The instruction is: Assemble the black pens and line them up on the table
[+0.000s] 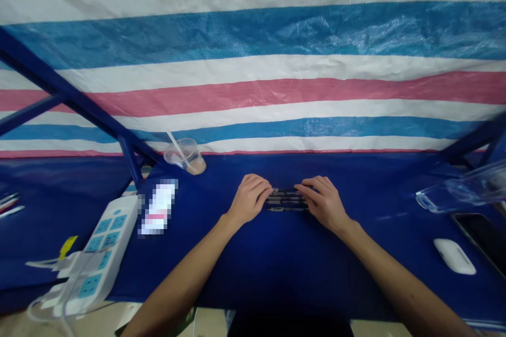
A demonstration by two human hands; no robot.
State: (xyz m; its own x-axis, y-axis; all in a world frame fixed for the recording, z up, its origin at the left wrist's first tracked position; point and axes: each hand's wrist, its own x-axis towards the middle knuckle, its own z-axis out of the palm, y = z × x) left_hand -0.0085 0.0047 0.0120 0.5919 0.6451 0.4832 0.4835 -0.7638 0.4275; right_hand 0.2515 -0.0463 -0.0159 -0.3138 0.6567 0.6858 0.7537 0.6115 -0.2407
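Note:
Several dark pens (288,201) lie side by side, roughly parallel, on the blue tabletop in the head view. My left hand (251,197) is at their left ends, its thumb and fingers pinched on the end of the farthest pen (283,190). At the other end of that same pen, my right hand (322,200) has its fingers closed on it, and it covers the right ends of some of the others. The nearest pen (288,209) sits slightly apart from the row, below both hands.
A clear plastic cup with a straw (192,158) stands at the back left. Left of my arms are a lit, blurred-out screen (160,208) and a white power strip (105,247). To the right are a white earbud case (454,256), a dark phone (480,237) and a clear container (458,192).

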